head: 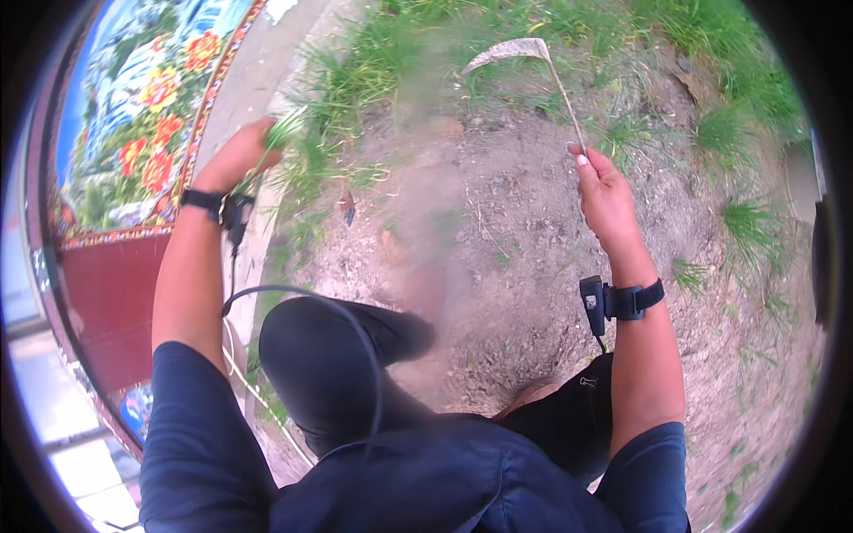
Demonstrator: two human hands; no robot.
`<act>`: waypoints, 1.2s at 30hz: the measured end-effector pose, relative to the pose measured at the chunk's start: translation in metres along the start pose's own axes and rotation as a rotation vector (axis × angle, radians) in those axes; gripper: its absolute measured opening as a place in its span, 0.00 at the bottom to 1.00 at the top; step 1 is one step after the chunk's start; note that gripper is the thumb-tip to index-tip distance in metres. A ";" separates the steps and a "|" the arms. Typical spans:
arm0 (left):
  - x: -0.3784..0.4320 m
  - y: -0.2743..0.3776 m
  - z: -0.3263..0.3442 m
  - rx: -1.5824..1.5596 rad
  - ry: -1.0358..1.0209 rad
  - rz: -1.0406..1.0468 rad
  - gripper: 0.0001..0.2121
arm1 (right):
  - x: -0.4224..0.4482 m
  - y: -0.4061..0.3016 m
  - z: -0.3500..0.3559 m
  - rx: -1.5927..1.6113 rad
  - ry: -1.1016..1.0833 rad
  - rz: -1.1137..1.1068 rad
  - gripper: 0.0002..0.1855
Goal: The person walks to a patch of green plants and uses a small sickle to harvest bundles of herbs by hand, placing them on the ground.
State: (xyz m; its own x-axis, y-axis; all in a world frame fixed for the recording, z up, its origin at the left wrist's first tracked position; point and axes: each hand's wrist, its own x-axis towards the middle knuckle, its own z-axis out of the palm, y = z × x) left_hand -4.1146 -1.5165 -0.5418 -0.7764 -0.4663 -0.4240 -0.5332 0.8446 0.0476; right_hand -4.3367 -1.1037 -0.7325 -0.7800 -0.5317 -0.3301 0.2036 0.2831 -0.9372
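Note:
My right hand [606, 193] grips the lower end of the thin handle of a sickle [508, 52]. Its curved, worn metal blade points left, low over soil and sparse grass. My left hand [241, 153] is closed around a small tuft of green grass blades [286, 130], above the concrete edging at the left. Most of its fingers are hidden from this angle. Growing grass [346, 80] stands just right of that hand, along the edging.
A concrete strip [246, 86] runs beside a tiled wall panel [113, 300] with a painted flower-and-waterfall picture. Bare dry soil [506, 220] lies before my knees, with grass clumps [750, 226] at right. A black cable [363, 326] loops over my left knee; a pale cord [266, 403] lies beside it.

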 end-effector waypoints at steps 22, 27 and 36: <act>0.007 0.003 0.202 0.029 -0.205 0.433 0.07 | -0.042 0.082 0.115 0.153 -0.248 0.507 0.16; 0.102 0.020 0.261 0.061 -0.195 0.750 0.07 | -0.013 0.099 0.179 0.281 -0.110 0.627 0.13; 0.174 -0.006 0.299 0.197 0.227 0.722 0.05 | 0.026 0.161 0.247 -0.256 -0.062 0.316 0.12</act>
State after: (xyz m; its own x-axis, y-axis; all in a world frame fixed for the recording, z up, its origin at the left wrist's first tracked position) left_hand -4.1459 -1.5239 -0.8858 -0.9694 0.1918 -0.1532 0.1829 0.9806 0.0704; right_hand -4.1782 -1.2692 -0.9202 -0.6640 -0.4320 -0.6104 0.2674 0.6251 -0.7333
